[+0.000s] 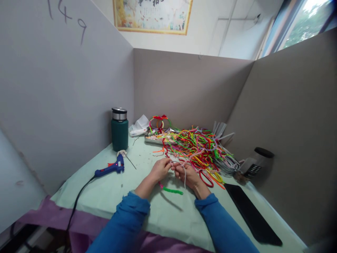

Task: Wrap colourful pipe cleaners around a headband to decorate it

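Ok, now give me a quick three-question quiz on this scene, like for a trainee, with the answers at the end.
1. True or false: the left hand and right hand are close together at a thin pale stem.

2. Multiple choice: What stands just behind the blue glue gun?
A) A red mug
B) A dark green bottle
C) A potted plant

3. Fill the gap: The long flat object to the right of the right forearm is ___ in colour.

Key: 1. True. 2. B. 3. Black.
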A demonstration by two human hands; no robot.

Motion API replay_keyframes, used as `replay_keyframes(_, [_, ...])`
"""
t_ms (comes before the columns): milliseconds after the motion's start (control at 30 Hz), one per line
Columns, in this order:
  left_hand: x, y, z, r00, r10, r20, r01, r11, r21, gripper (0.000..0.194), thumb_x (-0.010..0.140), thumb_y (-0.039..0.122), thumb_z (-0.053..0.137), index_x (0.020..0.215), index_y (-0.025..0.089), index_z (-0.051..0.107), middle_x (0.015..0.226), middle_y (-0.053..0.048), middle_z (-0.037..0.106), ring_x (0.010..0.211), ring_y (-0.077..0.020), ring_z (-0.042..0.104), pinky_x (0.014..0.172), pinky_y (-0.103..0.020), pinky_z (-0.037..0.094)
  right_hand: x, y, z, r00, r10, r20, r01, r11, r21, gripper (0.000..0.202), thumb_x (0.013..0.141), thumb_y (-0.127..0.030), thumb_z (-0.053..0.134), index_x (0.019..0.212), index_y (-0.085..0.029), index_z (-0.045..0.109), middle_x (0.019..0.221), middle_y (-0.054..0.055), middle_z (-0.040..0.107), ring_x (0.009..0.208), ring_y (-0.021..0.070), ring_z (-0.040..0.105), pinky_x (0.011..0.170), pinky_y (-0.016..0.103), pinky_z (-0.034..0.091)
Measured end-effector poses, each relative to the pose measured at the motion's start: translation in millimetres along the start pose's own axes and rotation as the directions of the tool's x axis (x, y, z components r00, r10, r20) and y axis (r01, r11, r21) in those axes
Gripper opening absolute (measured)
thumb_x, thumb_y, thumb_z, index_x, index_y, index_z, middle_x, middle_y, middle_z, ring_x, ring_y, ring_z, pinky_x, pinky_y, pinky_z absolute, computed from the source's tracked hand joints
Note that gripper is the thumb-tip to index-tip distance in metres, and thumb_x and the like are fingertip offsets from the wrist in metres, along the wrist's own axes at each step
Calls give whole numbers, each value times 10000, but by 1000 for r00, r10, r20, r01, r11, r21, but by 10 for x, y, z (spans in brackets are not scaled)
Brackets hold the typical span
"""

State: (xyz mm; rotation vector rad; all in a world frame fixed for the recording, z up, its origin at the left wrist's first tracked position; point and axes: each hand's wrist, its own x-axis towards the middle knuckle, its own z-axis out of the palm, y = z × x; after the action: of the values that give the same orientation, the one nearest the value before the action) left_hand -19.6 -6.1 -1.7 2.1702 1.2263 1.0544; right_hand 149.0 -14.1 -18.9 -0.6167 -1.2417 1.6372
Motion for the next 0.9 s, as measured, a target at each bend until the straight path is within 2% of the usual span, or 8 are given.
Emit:
replay_keyframes(200, [20, -24, -32, 994, -111, -18, 109, 991, -79, 294, 830, 321, 405, 724, 163, 629, 643, 6, 565, 646, -122, 481, 612, -204, 336, -38, -25, 72, 999, 46, -4, -46, 996, -81, 293, 648, -287, 748, 880, -181, 604, 813, 39, 655, 552, 100, 541, 481, 208, 405])
replay_keyframes(400, [47, -94, -25, 986, -166, 15, 166, 966, -199, 337, 802, 370, 425, 736, 136, 658, 572, 28, 492, 569, -103, 418, 563, -206, 310, -13, -27, 21, 998, -8, -65, 2, 996, -88, 359, 618, -286, 765, 903, -177, 576, 804, 29, 636, 548, 92, 529, 472, 204, 383])
replay_keyframes(500, [23, -69, -36, 976, -178, 127, 204, 948, -243, 332, 774, 369, 453, 778, 129, 683, 510, 48, 414, 499, -84, 354, 500, -202, 263, 7, -40, 0, 986, -48, -162, 34, 995, -89, 276, 630, -303, 751, 813, -179, 585, 709, -5, 603, 519, 82, 498, 463, 202, 365])
replay_keyframes(633, [-25, -27, -45, 911, -231, 342, 337, 895, -291, 372, 758, 383, 467, 877, 108, 687, 453, 74, 331, 399, -63, 251, 422, -209, 180, -3, -53, 14, 976, -44, -212, 18, 992, -124, 251, 639, -330, 738, 797, -177, 617, 651, -17, 587, 499, 82, 485, 467, 209, 355])
replay_keyframes(700, [-39, -25, -50, 892, -222, 393, 351, 889, -295, 378, 744, 401, 495, 865, 99, 686, 467, 68, 370, 397, -55, 253, 418, -209, 177, -20, -59, 19, 983, -1, -183, -23, 991, -130, 269, 626, -318, 746, 825, -173, 638, 679, -4, 605, 533, 96, 516, 490, 215, 368])
replay_keyframes(767, [-47, -36, -56, 892, -178, 416, 312, 907, -281, 366, 727, 421, 526, 783, 95, 684, 484, 56, 403, 419, -53, 278, 430, -208, 196, -36, -64, 15, 992, 26, -121, -45, 987, -154, 289, 615, -308, 752, 850, -171, 654, 712, 6, 619, 559, 109, 532, 514, 225, 382])
replay_keyframes(833, [-52, -53, -64, 888, -147, 436, 279, 926, -255, 370, 708, 446, 555, 686, 93, 661, 479, 48, 403, 439, -57, 298, 441, -211, 207, -46, -70, 1, 999, 29, -37, -36, 976, -213, 285, 614, -294, 754, 857, -170, 669, 735, 10, 627, 586, 116, 538, 551, 235, 396])
replay_keyframes(900, [-55, -69, -70, 871, -167, 463, 295, 930, -219, 397, 686, 485, 579, 628, 96, 629, 471, 45, 398, 442, -62, 310, 442, -218, 208, -54, -76, -15, 999, 32, 43, -19, 960, -280, 260, 627, -289, 746, 849, -170, 683, 749, 9, 626, 612, 120, 539, 583, 240, 400])
